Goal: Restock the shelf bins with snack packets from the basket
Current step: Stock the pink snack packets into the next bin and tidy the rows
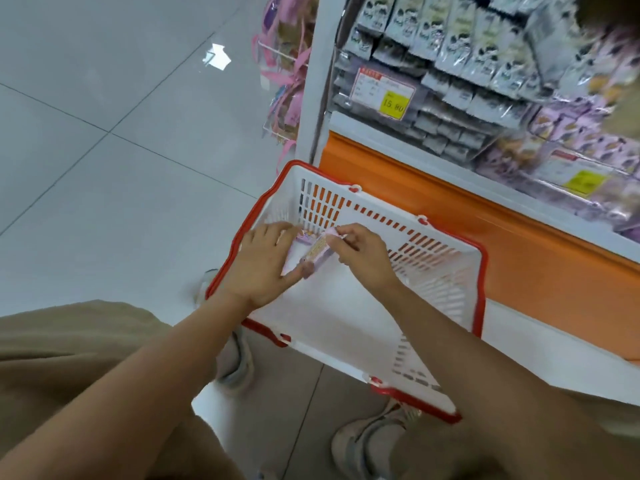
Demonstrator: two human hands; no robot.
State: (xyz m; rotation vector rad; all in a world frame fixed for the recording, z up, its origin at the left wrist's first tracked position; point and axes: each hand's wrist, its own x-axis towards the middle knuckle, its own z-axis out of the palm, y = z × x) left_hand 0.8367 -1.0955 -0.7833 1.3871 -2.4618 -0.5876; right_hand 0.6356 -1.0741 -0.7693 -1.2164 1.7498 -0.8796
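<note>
Low in the basket (346, 313), the left hand (266, 261) clasps a few pink packets (311, 252) between thumb and fingers, and the right hand (360, 254) pinches one's end. They look light, crinkly and slippery, best gripped flat across the stack.

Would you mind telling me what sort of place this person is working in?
Most likely a shop aisle: shelf bins packed with snack packets, yellow price tags on their fronts, and a red-rimmed shopping basket.
</note>
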